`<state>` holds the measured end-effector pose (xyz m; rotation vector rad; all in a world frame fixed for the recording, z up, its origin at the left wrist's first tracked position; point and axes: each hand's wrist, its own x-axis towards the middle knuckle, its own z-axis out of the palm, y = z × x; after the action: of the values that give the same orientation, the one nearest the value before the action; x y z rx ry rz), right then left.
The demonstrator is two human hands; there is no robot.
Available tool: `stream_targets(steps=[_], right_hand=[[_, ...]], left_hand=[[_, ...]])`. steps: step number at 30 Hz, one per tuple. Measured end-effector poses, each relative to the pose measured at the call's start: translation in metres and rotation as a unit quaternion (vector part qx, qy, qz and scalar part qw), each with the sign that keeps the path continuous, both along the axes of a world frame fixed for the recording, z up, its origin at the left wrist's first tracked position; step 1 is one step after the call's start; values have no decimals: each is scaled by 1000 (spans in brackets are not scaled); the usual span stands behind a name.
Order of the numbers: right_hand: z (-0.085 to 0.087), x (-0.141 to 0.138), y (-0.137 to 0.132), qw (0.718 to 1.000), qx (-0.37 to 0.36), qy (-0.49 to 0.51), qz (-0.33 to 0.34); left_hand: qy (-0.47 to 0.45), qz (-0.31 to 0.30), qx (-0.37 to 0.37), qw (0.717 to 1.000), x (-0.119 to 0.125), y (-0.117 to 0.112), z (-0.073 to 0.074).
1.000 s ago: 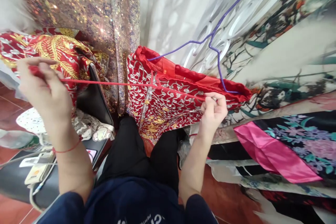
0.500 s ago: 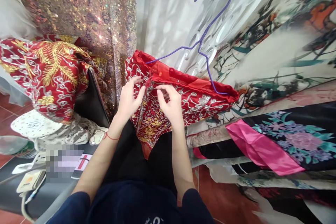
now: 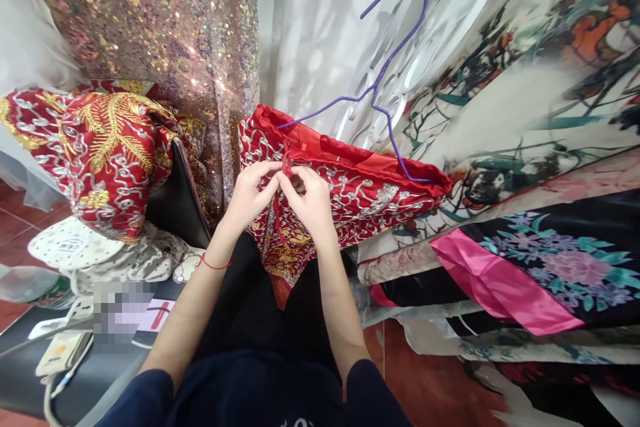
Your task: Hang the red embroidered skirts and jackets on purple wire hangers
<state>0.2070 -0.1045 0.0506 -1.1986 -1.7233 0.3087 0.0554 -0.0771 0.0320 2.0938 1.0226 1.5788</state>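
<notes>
A red skirt-like garment [image 3: 360, 197] with silver and gold embroidery hangs in front of me, its gathered red waistband spread on a purple wire hanger [image 3: 383, 73]. A thin red cord [image 3: 287, 159] comes from the waistband near its left part and trails down the front. My left hand [image 3: 251, 192] is closed in a pinch on this cord, thumb and forefinger together. Right beside it, my right hand [image 3: 311, 202] pinches the same cord, and the fingertips of both hands meet. The lower tip of the garment rests against my dark trousers.
On the left, a second red embroidered garment [image 3: 107, 153] lies over a black chair back [image 3: 176, 197]. Below are a spotted white cap [image 3: 73, 240] and a power strip [image 3: 63, 350] with cables. Sequined fabric [image 3: 150, 27] hangs behind; printed garments [image 3: 555, 267] fill the right.
My hands were apart with fingers spread around the cord; now they have come together and pinch it. The hanger and garment have shifted slightly lower in view.
</notes>
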Motion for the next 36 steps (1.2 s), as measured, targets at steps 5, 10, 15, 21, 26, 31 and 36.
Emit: stream_targets(steps=[5,10,15,21,26,31,36], right_hand=[[-2,8,3,1000,-15,1,21],[-7,9,10,999,-33,26,22],[-4,7,19,996,-46,67,45],[7,15,26,998,-16,67,-2],[12,21,23,992,38,108,-59],[17,22,20,981,117,107,-116],[19,20,21,981,124,122,-88]], left_hand=[[11,21,-1,1000,-2,-1,0],[21,41,7,999,-3,-2,2],[34,65,15,997,-6,-1,9],[3,136,31,990,-19,6,10],[-10,181,25,983,-26,9,13],[-11,226,42,973,-27,14,18],[-77,175,26,981,-25,22,14]])
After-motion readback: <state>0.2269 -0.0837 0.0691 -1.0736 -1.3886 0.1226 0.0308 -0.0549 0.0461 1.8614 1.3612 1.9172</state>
